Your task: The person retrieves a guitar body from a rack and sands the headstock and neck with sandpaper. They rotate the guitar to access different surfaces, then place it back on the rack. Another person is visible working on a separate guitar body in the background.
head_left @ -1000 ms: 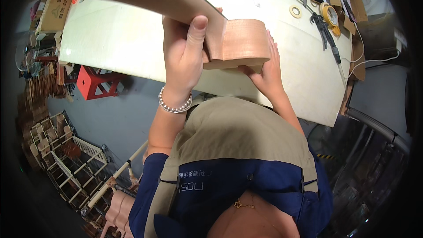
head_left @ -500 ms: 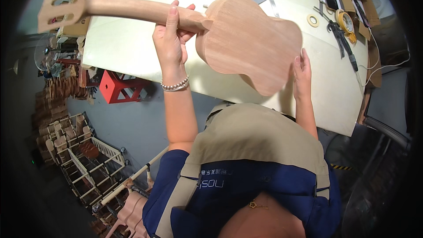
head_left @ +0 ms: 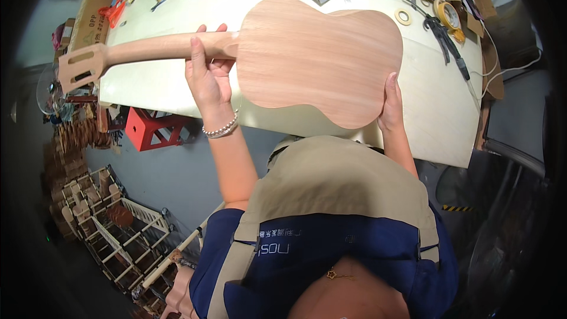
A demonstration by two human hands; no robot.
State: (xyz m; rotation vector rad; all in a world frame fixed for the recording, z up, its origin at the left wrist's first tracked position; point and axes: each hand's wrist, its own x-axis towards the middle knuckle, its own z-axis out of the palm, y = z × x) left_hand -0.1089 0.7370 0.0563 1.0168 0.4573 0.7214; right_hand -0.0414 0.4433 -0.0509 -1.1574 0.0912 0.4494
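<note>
Head view, hands [head_left: 209,82] grasping guitar neck [head_left: 147,47] and body [head_left: 319,59], now broadside, earlier edge-on

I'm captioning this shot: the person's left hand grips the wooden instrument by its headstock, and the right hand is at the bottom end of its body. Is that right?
Not quite: the head view shows the left hand gripping the neck, close to the body, not the headstock. The rest holds: the right hand is at the body's bottom end.
</note>
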